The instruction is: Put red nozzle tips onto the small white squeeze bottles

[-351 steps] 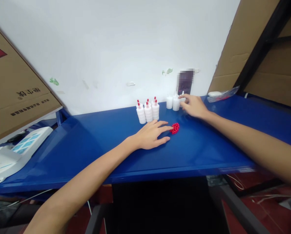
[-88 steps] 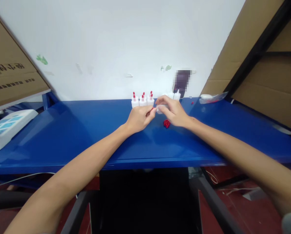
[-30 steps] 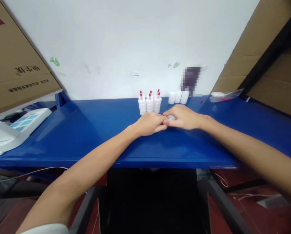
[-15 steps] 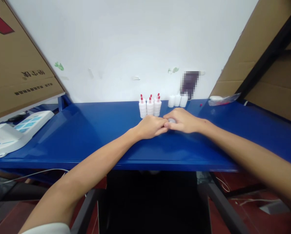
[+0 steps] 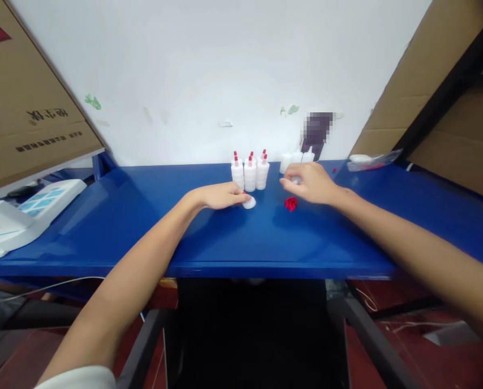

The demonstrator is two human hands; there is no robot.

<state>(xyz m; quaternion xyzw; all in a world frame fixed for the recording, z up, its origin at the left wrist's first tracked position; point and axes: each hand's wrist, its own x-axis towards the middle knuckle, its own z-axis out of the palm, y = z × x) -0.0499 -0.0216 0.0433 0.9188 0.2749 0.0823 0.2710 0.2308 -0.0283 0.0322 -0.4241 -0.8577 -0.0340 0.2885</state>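
My left hand (image 5: 219, 195) lies on the blue table (image 5: 144, 227), fingers closed on a small white bottle (image 5: 249, 203) with a red cap, just in front of several capped white bottles (image 5: 249, 172). My right hand (image 5: 311, 182) hovers to the right with fingers curled; what it holds, if anything, I cannot make out. It is just in front of the uncapped white bottles (image 5: 296, 158) at the wall. A small heap of red caps (image 5: 290, 203) lies between my hands, nearer the right one.
A white keypad device (image 5: 22, 216) sits at the table's left end under a tilted cardboard box (image 5: 26, 108). Cardboard and a black frame (image 5: 440, 97) stand at the right. A clear plastic bag (image 5: 371, 159) and a lone red cap (image 5: 334, 170) lie at the back right.
My hands, joined together over a bottle half a second ago, have parted. The left carried the capped bottle toward the capped group; the right moved back toward the uncapped bottles, uncovering the red caps.
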